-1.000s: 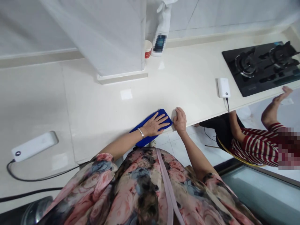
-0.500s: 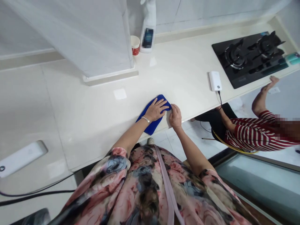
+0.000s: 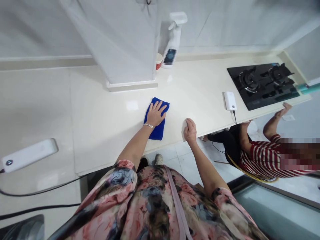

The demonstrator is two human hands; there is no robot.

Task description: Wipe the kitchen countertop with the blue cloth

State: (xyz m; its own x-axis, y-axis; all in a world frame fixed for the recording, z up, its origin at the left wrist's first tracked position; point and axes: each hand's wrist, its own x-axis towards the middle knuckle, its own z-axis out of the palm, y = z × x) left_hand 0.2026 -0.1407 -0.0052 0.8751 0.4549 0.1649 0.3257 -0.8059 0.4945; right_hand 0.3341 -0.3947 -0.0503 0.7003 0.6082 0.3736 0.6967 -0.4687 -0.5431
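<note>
My left hand [image 3: 155, 115], with a bracelet at its wrist, lies spread and flat on top of a blue cloth [image 3: 158, 132]. The cloth rests on the pale countertop [image 3: 112, 123], its lower end close to the front edge. To the right, apart from the cloth, my right hand [image 3: 190, 130] rests on the counter near that edge. Its fingers are curled and pressed together, with nothing visible in them.
A white spray bottle [image 3: 172, 46] and a red-and-white cup [image 3: 158, 61] stand behind a wall column [image 3: 132, 50]. White cabled devices [image 3: 30, 155] [image 3: 230, 101] lie at both sides. Right are a gas hob [image 3: 262, 83] and a seated person [image 3: 265, 150] in a striped shirt.
My left hand has slid the blue cloth leftward along the counter, and the cloth has turned. My right hand has come away from the cloth's corner. The camera view has shifted.
</note>
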